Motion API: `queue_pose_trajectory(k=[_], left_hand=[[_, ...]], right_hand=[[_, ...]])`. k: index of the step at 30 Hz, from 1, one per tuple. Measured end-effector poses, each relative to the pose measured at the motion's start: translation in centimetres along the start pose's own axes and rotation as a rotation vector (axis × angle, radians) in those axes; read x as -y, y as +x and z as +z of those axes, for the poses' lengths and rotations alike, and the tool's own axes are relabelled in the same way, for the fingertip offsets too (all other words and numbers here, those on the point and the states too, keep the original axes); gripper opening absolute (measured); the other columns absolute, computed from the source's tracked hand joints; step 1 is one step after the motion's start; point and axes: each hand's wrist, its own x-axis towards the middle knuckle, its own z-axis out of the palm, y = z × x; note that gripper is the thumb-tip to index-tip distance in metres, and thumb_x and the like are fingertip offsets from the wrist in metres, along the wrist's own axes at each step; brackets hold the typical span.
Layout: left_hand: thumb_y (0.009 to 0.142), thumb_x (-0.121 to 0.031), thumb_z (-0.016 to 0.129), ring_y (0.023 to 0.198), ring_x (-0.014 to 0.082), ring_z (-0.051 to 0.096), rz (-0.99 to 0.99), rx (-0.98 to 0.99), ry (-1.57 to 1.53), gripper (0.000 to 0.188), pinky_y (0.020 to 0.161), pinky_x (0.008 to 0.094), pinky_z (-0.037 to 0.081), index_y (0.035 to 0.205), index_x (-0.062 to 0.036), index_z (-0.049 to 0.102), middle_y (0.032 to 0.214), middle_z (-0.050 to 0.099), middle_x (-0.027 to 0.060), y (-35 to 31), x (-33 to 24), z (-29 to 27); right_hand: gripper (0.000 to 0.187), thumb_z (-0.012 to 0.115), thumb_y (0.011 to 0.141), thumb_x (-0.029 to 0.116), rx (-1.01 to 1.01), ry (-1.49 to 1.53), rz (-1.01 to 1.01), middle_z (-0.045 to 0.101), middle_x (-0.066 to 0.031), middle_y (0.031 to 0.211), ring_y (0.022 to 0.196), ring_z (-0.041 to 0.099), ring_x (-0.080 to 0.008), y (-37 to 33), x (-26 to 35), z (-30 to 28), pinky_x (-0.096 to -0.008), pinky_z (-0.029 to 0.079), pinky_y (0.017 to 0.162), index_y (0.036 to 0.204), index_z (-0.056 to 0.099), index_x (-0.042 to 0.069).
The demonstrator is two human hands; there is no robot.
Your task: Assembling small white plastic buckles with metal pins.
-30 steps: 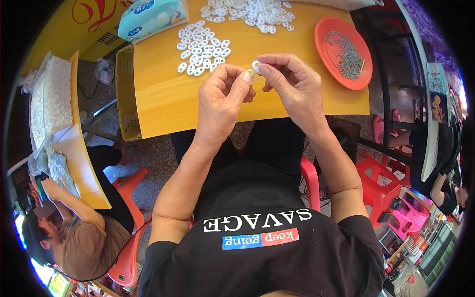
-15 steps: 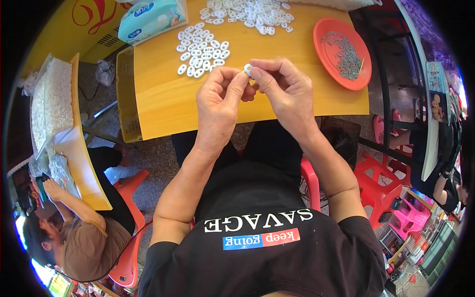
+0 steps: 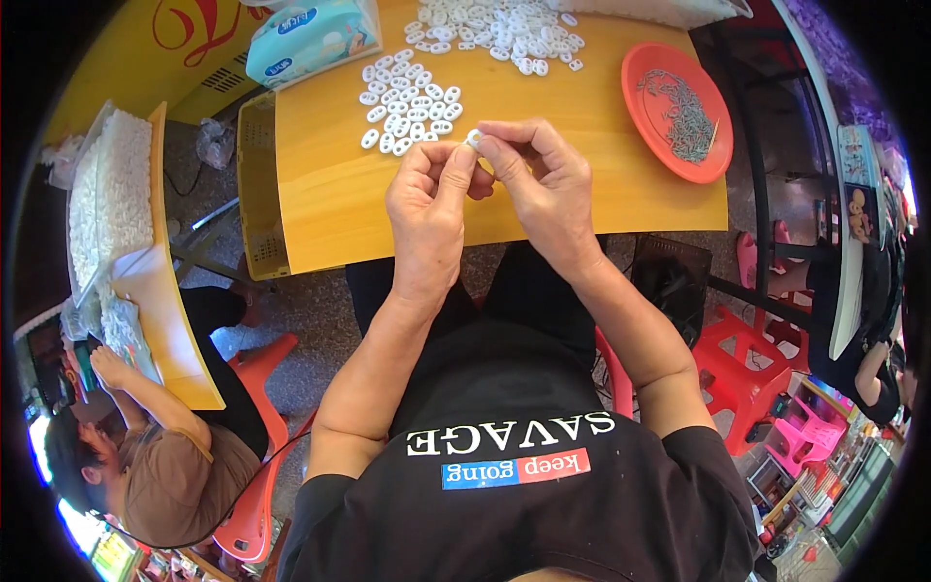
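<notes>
Above the near edge of the yellow table [image 3: 572, 209], a small white plastic oval piece [image 3: 474, 138] is pinched between both hands' thumbs and fingers. My left hand [image 3: 429, 209] is closed on its left side, my right hand [image 3: 541, 184] on its right. Fingertips cover most of the piece. Just beyond my left hand lies a loose group of white two-hole oval pieces [image 3: 401, 101]. A bigger heap of similar white pieces [image 3: 499, 29] lies farther back. To the right, a red plate [image 3: 635, 109] holds many small grey metal pins or screws [image 3: 687, 121], with a thin stick among them.
A blue tissue pack [image 3: 315, 41] stands at the back left, and a clear bag of white pieces [image 3: 650, 10] at the back right. Left of me, another person [image 3: 179, 475] sits at a yellow table [image 3: 184, 339]. Red stools [image 3: 742, 354] stand to the right.
Both hands have shifted slightly left over the table, nearer the loose group, with the white piece still pinched between them. The whole view has moved a little.
</notes>
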Motion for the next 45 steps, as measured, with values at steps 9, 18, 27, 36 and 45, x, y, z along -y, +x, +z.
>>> queue_pose_trajectory(k=[9, 18, 27, 36, 45], left_hand=[[0.098, -0.014, 0.058, 0.072, 0.0087, 0.059, -0.001, 0.068, 0.119, 0.014, 0.069, 0.0231, 0.048, 0.095, -0.0005, 0.057, 0.079, 0.063, 0.0041, 0.1, 0.0, -0.1], [0.099, -0.014, 0.057, 0.071, 0.0084, 0.058, -0.014, 0.057, 0.061, 0.014, 0.068, 0.0230, 0.047, 0.094, -0.0007, 0.056, 0.078, 0.062, 0.0041, -0.2, 0.5, 0.3], [0.101, -0.016, 0.054, 0.077, 0.0079, 0.057, -0.016, 0.142, 0.140, 0.017, 0.072, 0.0236, 0.047, 0.103, -0.0003, 0.058, 0.086, 0.063, 0.0024, -0.1, -0.2, -0.8], [0.103, -0.036, 0.047, 0.113, 0.0164, 0.050, 0.220, 0.333, 0.157, 0.041, 0.095, 0.0297, 0.043, 0.123, -0.0016, 0.058, 0.126, 0.052, 0.0085, 0.2, 1.0, -1.1], [0.099, -0.028, 0.055, 0.119, 0.0255, 0.050, 0.215, 0.345, -0.052, 0.032, 0.103, 0.0387, 0.038, 0.112, 0.0004, 0.061, 0.113, 0.060, 0.0100, -0.6, 0.3, -1.2]], right_hand=[[0.016, 0.066, 0.090, 0.007, 0.069, 0.012, 0.047, 0.070, -0.0089, 0.091, 0.085, 0.066, -0.0125, 0.4, 1.0, -1.1, -0.0265, 0.053, 0.076, 0.101, 0.067, -0.003], [0.013, 0.065, 0.091, 0.005, 0.032, -0.051, -0.020, 0.070, -0.0097, 0.092, 0.084, 0.067, -0.0132, 0.1, 0.4, -0.7, -0.0266, 0.054, 0.074, 0.100, 0.066, -0.004], [0.020, 0.066, 0.092, 0.011, 0.130, 0.334, 0.275, 0.067, -0.0071, 0.095, 0.085, 0.063, -0.0110, 0.8, 0.6, -1.9, -0.0257, 0.052, 0.078, 0.105, 0.064, -0.004], [0.052, 0.068, 0.091, 0.014, 0.250, 0.620, 0.468, 0.066, -0.0085, 0.100, 0.089, 0.062, -0.0120, 0.2, 2.6, -1.5, -0.0257, 0.051, 0.080, 0.134, 0.043, -0.001], [0.065, 0.070, 0.089, 0.012, 0.340, 0.816, 0.511, 0.063, -0.0068, 0.104, 0.093, 0.061, -0.0108, -0.7, 2.3, -0.7, -0.0235, 0.049, 0.077, 0.142, 0.033, 0.004]])
